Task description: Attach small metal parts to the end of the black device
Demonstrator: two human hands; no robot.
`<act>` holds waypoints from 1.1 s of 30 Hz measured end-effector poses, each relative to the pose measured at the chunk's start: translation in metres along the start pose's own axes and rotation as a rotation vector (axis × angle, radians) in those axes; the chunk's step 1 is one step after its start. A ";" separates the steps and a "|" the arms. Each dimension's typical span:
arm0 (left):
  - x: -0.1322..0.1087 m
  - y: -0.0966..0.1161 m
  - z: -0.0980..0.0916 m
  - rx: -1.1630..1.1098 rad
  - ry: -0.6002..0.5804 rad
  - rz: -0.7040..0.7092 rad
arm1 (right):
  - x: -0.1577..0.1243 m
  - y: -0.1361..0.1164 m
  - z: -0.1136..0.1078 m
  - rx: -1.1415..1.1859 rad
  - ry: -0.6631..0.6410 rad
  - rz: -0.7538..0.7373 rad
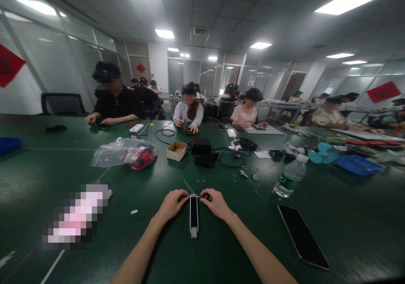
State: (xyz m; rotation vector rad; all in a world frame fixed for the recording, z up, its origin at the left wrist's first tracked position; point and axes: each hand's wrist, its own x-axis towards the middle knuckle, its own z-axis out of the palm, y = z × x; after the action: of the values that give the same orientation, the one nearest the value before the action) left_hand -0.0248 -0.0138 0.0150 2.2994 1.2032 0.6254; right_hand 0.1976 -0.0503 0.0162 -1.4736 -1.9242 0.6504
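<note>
A narrow black device with a pale rim (193,215) lies lengthwise on the green table (221,250) right in front of me. My left hand (172,204) and my right hand (215,202) meet at its far end, fingers curled and pinching that end from either side. Both forearms reach in from the bottom edge. What the fingertips press on is too small to make out.
A black phone (303,236) lies flat at the right, a water bottle (290,176) on its side behind it. A clear plastic bag (125,153), small cardboard box (176,150), black boxes and cables (205,151) sit farther back. Several people sit across the table. Blue tray (359,165) right.
</note>
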 end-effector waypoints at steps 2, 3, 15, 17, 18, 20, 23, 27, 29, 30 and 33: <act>0.000 0.001 -0.001 0.005 -0.002 -0.003 | 0.000 0.000 0.000 0.005 0.008 0.010; 0.000 0.002 -0.001 0.006 -0.001 -0.003 | 0.000 0.000 0.000 0.008 0.012 0.013; 0.000 0.000 0.000 -0.003 0.003 0.015 | 0.000 -0.003 0.001 0.015 0.010 0.000; 0.000 0.000 0.000 -0.012 0.005 0.020 | 0.000 -0.003 0.002 0.013 0.009 -0.003; 0.000 0.000 -0.001 -0.016 0.003 0.020 | 0.000 -0.003 0.002 0.012 0.010 -0.006; 0.000 0.001 -0.001 -0.021 -0.002 0.018 | 0.002 -0.002 0.004 0.012 0.011 -0.015; 0.000 0.001 -0.001 -0.016 -0.004 0.019 | 0.004 -0.002 0.007 0.012 0.011 -0.030; 0.001 -0.001 -0.001 -0.001 0.001 0.017 | 0.006 -0.004 0.009 0.019 0.019 -0.032; 0.001 -0.001 0.000 0.005 0.000 0.013 | 0.006 -0.004 0.009 0.022 0.024 -0.031; 0.001 -0.001 0.000 0.006 0.000 0.014 | 0.006 -0.005 0.009 0.022 0.025 -0.032; 0.001 -0.002 0.000 0.003 0.004 0.026 | 0.006 -0.005 0.008 0.024 0.020 -0.035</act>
State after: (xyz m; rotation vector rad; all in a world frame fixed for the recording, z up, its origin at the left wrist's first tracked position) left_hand -0.0251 -0.0122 0.0138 2.3206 1.1786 0.6380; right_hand 0.1873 -0.0460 0.0156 -1.4231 -1.9165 0.6382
